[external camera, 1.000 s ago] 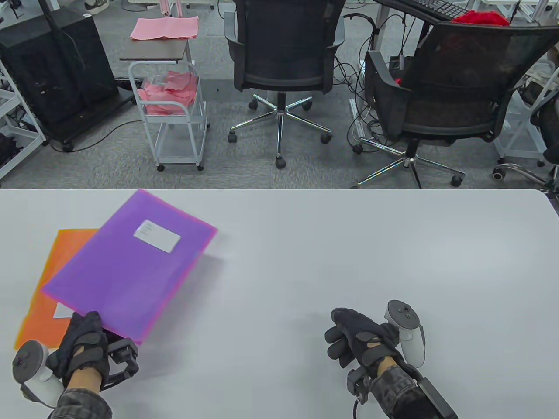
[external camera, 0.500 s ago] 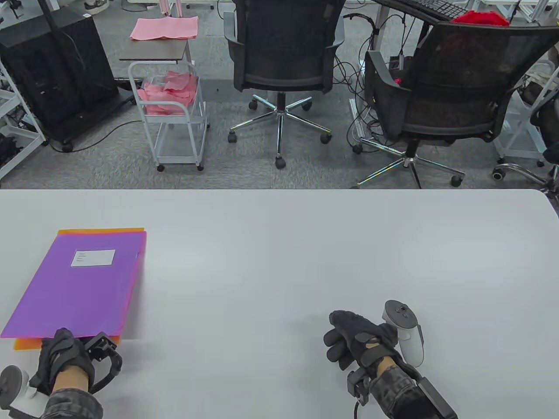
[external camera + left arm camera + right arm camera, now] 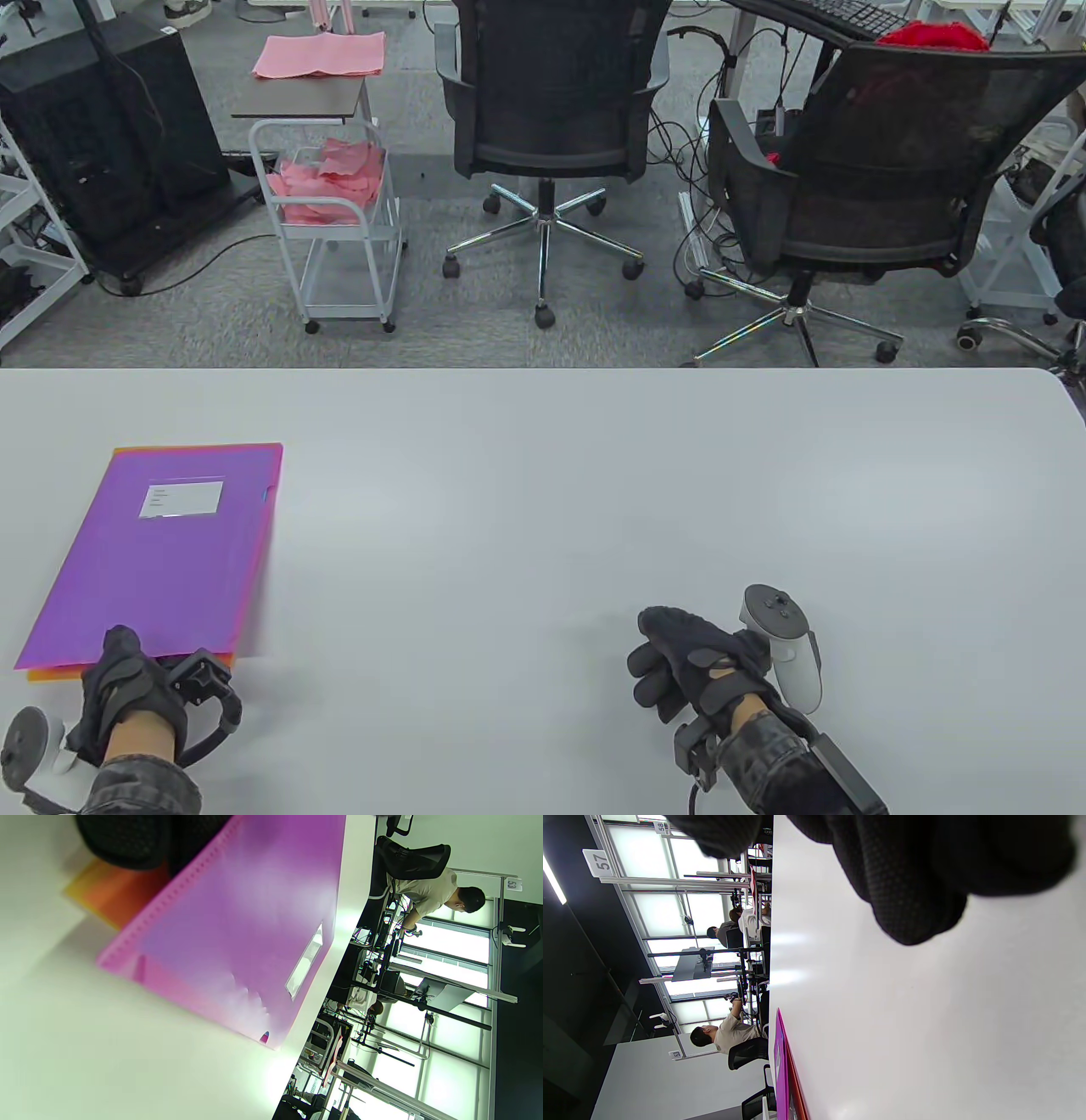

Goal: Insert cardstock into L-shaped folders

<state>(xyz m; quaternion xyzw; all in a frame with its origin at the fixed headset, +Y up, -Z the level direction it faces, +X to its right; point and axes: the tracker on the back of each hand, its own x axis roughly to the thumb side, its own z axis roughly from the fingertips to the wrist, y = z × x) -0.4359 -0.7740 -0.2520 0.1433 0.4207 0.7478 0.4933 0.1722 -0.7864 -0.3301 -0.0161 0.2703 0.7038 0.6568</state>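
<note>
**At table's left edge: purple folder being squared onto orange folder**

At the near left, the left hand (image 3: 127, 683) rests on the near edge of the purple folder (image 3: 157, 560); its grip is hidden. Advisable: settle it flush over the orange folder (image 3: 51, 675), then release. Right hand (image 3: 691, 658) lies idle, fingers loosely curled, holding nothing. Since half a second ago, the purple folder has nudged rightward, covering more orange.

The orange folder (image 3: 42, 674) is almost fully hidden under the purple folder (image 3: 161, 560); only thin edges show. The text on the white label (image 3: 185, 498) is too small to read. The left hand (image 3: 127, 692) covers the purple folder's near edge, so its grip cannot be told. In the right wrist view the fingers (image 3: 916, 878) are cut off by the top edge.
</note>
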